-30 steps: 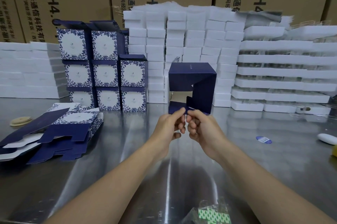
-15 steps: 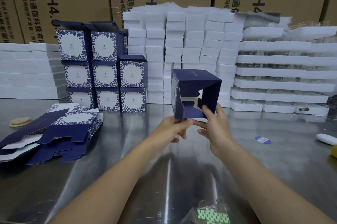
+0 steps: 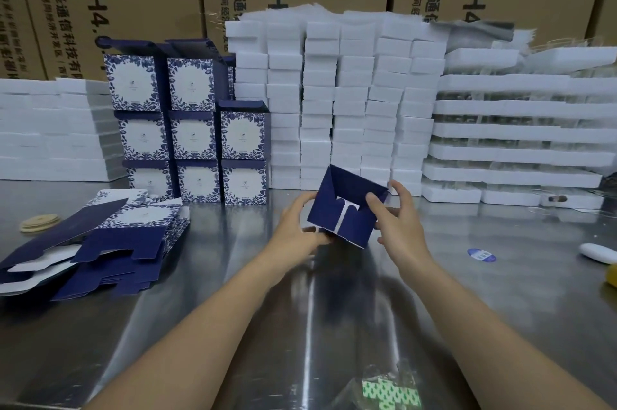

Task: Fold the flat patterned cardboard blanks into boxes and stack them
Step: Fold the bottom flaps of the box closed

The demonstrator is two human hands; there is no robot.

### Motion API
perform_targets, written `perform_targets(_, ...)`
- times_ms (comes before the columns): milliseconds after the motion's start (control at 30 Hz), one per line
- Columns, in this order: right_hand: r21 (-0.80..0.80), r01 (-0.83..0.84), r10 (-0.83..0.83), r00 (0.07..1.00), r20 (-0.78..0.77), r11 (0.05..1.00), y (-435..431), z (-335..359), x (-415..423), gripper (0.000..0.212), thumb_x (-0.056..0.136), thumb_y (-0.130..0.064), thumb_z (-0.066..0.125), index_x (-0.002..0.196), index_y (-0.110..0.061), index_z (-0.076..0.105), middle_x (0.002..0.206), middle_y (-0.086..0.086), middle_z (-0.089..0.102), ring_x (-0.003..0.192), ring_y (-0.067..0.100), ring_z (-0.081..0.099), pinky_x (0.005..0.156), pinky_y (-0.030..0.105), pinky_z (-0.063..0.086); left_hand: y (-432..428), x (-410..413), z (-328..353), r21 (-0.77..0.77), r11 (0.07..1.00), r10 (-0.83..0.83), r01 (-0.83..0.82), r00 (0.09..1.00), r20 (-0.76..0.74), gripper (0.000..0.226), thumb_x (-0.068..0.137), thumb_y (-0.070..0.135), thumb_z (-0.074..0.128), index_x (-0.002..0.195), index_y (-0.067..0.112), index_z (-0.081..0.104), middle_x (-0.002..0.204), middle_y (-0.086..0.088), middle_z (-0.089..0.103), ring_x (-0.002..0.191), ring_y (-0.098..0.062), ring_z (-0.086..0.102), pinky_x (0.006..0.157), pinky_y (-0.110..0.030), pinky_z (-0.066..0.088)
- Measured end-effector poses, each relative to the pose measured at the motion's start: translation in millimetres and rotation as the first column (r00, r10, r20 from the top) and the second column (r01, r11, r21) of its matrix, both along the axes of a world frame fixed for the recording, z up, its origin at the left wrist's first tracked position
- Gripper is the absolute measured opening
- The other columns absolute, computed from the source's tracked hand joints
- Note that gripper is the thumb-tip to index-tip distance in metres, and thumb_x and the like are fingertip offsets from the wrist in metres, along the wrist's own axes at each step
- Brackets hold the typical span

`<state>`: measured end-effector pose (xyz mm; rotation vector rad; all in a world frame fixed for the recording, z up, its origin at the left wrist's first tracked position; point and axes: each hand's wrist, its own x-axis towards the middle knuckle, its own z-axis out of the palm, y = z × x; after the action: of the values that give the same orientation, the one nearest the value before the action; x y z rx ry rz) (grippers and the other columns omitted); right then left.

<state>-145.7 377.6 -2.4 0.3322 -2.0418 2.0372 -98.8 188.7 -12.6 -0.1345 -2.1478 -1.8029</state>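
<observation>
Grip: left hand pinches the lower corner of the tilted navy box, right hand clamps its right edge, thumb apparently pressing inward; finished stack lies back-left, nearer the left.

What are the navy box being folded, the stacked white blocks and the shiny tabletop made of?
Navy half-folded box: thin paperboard, matte print; white core shows at flap cuts. Stacked white blocks: probably foam; dull surface, slightly ragged edges. Shiny metal tabletop: likely brushed stainless sheet; streaky reflections.
</observation>
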Motion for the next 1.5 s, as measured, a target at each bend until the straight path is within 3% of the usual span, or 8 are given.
perform_targets(133, 0.101, -0.027, 0.025, 1.000, 0.017, 0.995, -1, 3, 0, 0.030, 0.104, -0.019, 0.054, 0.130, -0.030, 0.064, 0.128, -0.006, 0.069, 0.115, 0.014, 0.066, 0.105, 0.048, 0.054, 3, 0, -4, 0.198, 0.980, -0.033, 0.024, 0.999, 0.042, 0.080, 0.083, 0.014, 0.090, 0.144, 0.041, 0.046, 0.140, 0.016, 0.058, 0.113, -0.018, 0.072, 0.079, -0.048, 0.067)
perform_targets(300, 0.242, -0.188, 0.179, 0.982, 0.058, 0.952, -2, 1, 7, 0.070, 0.095, -0.005, 0.060, 0.151, -0.045, 0.046, 0.122, -0.014, 0.063, 0.109, 0.000, 0.064, 0.084, 0.028, 0.054, 3, -4, -5, 0.317, 0.946, 0.047, -0.063, 0.997, 0.056, 0.069, 0.083, 0.026, 0.091, 0.142, 0.027, 0.056, 0.127, 0.002, 0.070, 0.094, -0.024, 0.080, 0.072, -0.042, 0.067)
perform_targets(367, 0.234, -0.272, 0.248, 0.960, 0.127, 0.933, -3, -2, 9, 0.078, 0.094, -0.008, 0.066, 0.151, -0.053, 0.039, 0.116, -0.005, 0.069, 0.108, 0.018, 0.072, 0.084, 0.033, 0.059, 1, -5, -5, 0.375, 0.923, 0.071, -0.092, 0.995, 0.068, 0.066, 0.083, 0.024, 0.091, 0.138, 0.025, 0.055, 0.124, -0.001, 0.072, 0.089, -0.025, 0.081, 0.070, -0.037, 0.066)
perform_targets(567, 0.103, -0.275, 0.251, 0.948, 0.194, 0.956, -6, -5, 5, 0.066, 0.092, -0.030, 0.082, 0.147, -0.040, 0.047, 0.118, 0.001, 0.076, 0.098, 0.024, 0.079, 0.084, 0.039, 0.063, 2, -4, -5, 0.410, 0.893, 0.181, -0.188, 0.982, 0.055, 0.050, 0.083, 0.016, 0.091, 0.120, 0.025, 0.058, 0.099, -0.002, 0.080, 0.076, -0.026, 0.081, 0.057, -0.027, 0.057)
perform_targets(667, 0.034, -0.275, 0.259, 0.936, 0.240, 0.961, -6, -8, 2, 0.068, 0.090, -0.033, 0.085, 0.148, -0.024, 0.052, 0.127, 0.005, 0.072, 0.102, 0.025, 0.077, 0.081, 0.036, 0.065, 4, -3, -3, 0.431, 0.872, 0.234, -0.232, 0.971, 0.048, 0.044, 0.085, 0.013, 0.089, 0.112, 0.027, 0.056, 0.108, -0.006, 0.076, 0.073, -0.025, 0.080, 0.058, -0.026, 0.057)
perform_targets(833, -0.085, -0.341, 0.350, 0.881, 0.320, 0.936, -11, -9, 8, 0.068, 0.086, -0.038, 0.088, 0.141, -0.036, 0.049, 0.126, 0.012, 0.072, 0.092, 0.030, 0.081, 0.074, 0.037, 0.065, 8, 1, -1, 0.463, 0.858, 0.236, -0.224, 0.971, 0.031, 0.055, 0.084, 0.009, 0.089, 0.125, 0.019, 0.054, 0.114, -0.012, 0.074, 0.075, -0.026, 0.080, 0.061, -0.026, 0.060)
perform_targets(1200, -0.306, -0.173, 0.238, 0.953, 0.190, 0.936, -19, -8, 8, 0.049, 0.097, 0.002, 0.068, 0.135, -0.022, 0.050, 0.099, 0.009, 0.081, 0.079, 0.025, 0.081, 0.060, 0.028, 0.062, 18, 0, -2, 0.497, 0.848, 0.129, -0.184, 0.981, 0.144, 0.049, 0.089, 0.018, 0.086, 0.126, 0.022, 0.054, 0.100, -0.009, 0.078, 0.069, -0.018, 0.069, 0.062, -0.027, 0.057)
perform_targets(1500, -0.322, -0.144, 0.223, 0.948, 0.226, 0.936, -19, -5, 13, 0.044, 0.096, -0.004, 0.073, 0.133, -0.013, 0.052, 0.093, 0.006, 0.082, 0.080, 0.023, 0.081, 0.058, 0.026, 0.061, 17, 0, 0, 0.398, 0.908, 0.018, -0.129, 0.963, 0.270, 0.015, 0.100, 0.025, 0.068, 0.100, 0.009, 0.068, 0.065, -0.001, 0.063, 0.052, -0.012, 0.058, 0.053, -0.023, 0.043)
